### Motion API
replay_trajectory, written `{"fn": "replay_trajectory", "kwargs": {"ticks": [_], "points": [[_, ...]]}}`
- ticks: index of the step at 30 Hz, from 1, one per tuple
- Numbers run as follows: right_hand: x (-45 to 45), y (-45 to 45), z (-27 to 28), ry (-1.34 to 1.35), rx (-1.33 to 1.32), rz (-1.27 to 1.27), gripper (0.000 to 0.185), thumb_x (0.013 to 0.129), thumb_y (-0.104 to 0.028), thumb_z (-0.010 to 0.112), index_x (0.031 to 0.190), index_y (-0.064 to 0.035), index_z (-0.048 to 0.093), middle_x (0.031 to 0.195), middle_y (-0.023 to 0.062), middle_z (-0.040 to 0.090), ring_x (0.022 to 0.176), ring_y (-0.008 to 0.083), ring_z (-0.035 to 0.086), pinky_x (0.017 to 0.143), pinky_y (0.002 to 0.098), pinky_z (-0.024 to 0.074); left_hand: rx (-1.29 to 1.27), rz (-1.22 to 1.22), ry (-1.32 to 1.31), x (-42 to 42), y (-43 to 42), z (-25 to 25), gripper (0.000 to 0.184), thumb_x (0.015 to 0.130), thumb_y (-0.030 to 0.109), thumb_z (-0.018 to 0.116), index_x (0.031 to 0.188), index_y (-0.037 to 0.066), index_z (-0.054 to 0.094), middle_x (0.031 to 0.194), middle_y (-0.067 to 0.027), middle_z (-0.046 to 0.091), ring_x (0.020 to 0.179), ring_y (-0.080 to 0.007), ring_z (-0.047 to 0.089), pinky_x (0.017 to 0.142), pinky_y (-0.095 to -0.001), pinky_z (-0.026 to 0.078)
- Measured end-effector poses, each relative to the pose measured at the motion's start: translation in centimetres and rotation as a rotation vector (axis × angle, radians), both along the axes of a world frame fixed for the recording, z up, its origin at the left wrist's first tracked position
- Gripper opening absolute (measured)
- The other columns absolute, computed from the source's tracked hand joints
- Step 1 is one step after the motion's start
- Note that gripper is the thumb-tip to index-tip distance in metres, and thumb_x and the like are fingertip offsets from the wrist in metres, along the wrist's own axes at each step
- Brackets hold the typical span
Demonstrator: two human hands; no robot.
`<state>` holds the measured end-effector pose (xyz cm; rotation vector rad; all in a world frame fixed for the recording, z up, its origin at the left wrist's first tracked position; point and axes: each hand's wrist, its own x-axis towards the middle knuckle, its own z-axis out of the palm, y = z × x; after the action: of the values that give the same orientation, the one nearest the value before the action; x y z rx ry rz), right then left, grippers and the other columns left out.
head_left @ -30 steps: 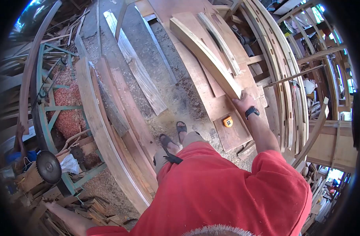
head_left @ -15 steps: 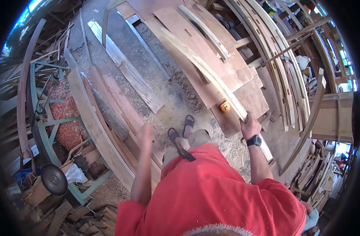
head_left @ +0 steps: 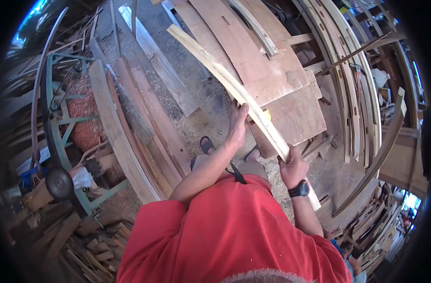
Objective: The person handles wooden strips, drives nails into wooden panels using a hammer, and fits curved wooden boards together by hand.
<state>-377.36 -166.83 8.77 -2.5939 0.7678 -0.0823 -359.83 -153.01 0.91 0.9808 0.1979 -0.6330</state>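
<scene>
A long, pale wooden strip [head_left: 215, 68] slants in front of me, lifted over the plywood bench top, its near end passing beside my right forearm. My right hand [head_left: 294, 169], below a dark wristwatch, is wrapped around the strip toward its near end. Farther up, my left hand [head_left: 238, 126] grips the strip's left edge, its thumb showing and most fingers hidden underneath. Behind the strip, between the hands, a yellow tape measure [head_left: 267, 114] lies partly covered on the plywood [head_left: 295, 118].
Several planks [head_left: 163, 70] lie on the floor to the left. A green metal frame [head_left: 53, 113] with a circular saw blade [head_left: 59, 183] stands beyond them, near reddish shavings [head_left: 83, 113]. Long beams [head_left: 338, 80] and a curved piece [head_left: 376, 160] are at right. Another person [head_left: 354, 266] is behind, lower right.
My left hand has moved right from open air and taken hold of the strip. The strip has risen and shifted left at its far end, now partly covering the tape measure.
</scene>
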Motion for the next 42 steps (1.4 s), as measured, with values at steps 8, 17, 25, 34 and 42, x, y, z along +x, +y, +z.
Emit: {"fn": "replay_trajectory", "kwargs": {"ticks": [8, 17, 25, 34, 42], "points": [[-3.8, -7.3, 2.2, 0.169, 0.143, 0.390, 0.100, 0.071, -0.027, 0.088, 0.158, -0.0116, 0.040, 0.164, 0.0218, 0.033, 0.153, 0.0413, 0.029, 0.118, 0.0632, 0.0289, -0.223, 0.346, 0.138, -1.8, -6.4, -1.7, 0.096, 0.091, 0.073, 0.051, 0.158, 0.007, 0.030, 0.145, -0.0178, 0.048, 0.133, -0.0293, 0.051, 0.108, -0.0421, 0.047], [-11.0, -18.3, -4.0, 0.031, 0.773, 0.138, 0.115, 0.064, -0.035, 0.098, 0.152, 0.0088, 0.038, 0.141, 0.0272, 0.058, 0.128, 0.0304, 0.060, 0.109, 0.0364, 0.0459, -0.374, 0.451, 0.074, -4.0, -10.7, -0.6, 0.085, 0.095, 0.074, 0.046, 0.155, 0.014, 0.040, 0.144, -0.0095, 0.055, 0.128, -0.0299, 0.058, 0.106, -0.0475, 0.050], [-11.5, -21.3, -5.5, 0.204, 1.087, 0.038, 0.062, 0.072, -0.024, 0.096, 0.117, 0.0062, 0.067, 0.106, 0.0124, 0.076, 0.097, 0.0163, 0.071, 0.089, 0.0332, 0.0555, -0.360, 0.423, 0.147, -3.4, -13.5, -0.4, 0.077, 0.099, 0.063, 0.054, 0.148, 0.004, 0.047, 0.135, -0.0166, 0.063, 0.119, -0.0342, 0.064, 0.103, -0.0486, 0.053], [3.4, -11.7, -6.8, -0.224, 0.851, 0.123, 0.059, 0.077, -0.036, 0.091, 0.112, 0.0033, 0.067, 0.098, 0.0216, 0.076, 0.090, 0.0305, 0.076, 0.080, 0.0379, 0.0584, 0.484, 0.416, -0.193, 14.7, -8.0, 9.2, 0.083, 0.102, 0.055, 0.057, 0.145, -0.014, 0.042, 0.137, -0.0267, 0.060, 0.123, -0.0360, 0.063, 0.106, -0.0452, 0.051], [13.1, -10.9, -3.1, -0.506, 0.310, 0.664, 0.083, 0.082, -0.026, 0.083, 0.152, -0.0072, 0.044, 0.156, 0.0272, 0.040, 0.140, 0.0444, 0.045, 0.114, 0.0512, 0.0396, 0.574, 0.063, -0.380, 20.9, 2.1, 14.4, 0.083, 0.099, 0.063, 0.056, 0.142, -0.008, 0.053, 0.132, -0.0244, 0.065, 0.118, -0.0310, 0.067, 0.104, -0.0395, 0.052]]}}
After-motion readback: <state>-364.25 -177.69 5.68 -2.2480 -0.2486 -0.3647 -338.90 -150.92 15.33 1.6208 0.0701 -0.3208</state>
